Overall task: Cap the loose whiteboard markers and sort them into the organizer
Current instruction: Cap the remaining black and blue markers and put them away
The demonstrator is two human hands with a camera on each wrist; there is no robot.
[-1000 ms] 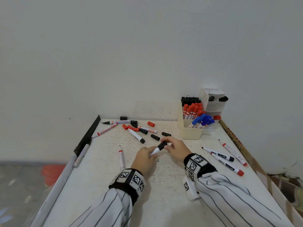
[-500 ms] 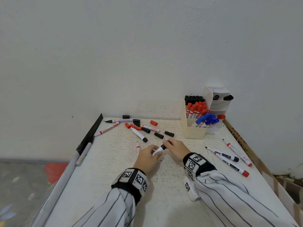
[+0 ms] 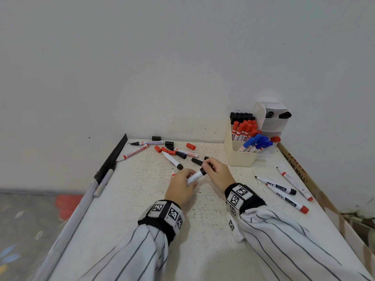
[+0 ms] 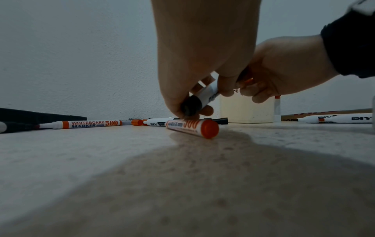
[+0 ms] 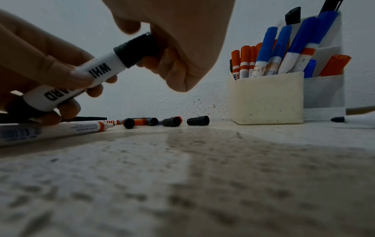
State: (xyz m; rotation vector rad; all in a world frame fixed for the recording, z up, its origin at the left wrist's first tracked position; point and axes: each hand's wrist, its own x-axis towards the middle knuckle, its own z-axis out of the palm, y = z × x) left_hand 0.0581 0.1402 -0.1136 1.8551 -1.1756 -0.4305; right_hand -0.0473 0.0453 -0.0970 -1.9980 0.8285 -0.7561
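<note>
Two hands at frame centre on one black marker (image 3: 195, 176), raised just above table (image 3: 142, 230). Left hand (image 3: 179, 187) gripping white barrel. Right hand (image 3: 218, 173) curled around black cap (image 5: 136, 51) at marker's upper end; cap tip buried in palm, seating unclear. Red marker (image 4: 191, 127) under left hand, mostly covered in head view. Organizer (image 3: 240, 159) right of centre; back compartments hard to read.

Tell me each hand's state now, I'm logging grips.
Left hand: closed around the black marker's white barrel.
Right hand: closed on the marker's black cap.
</note>
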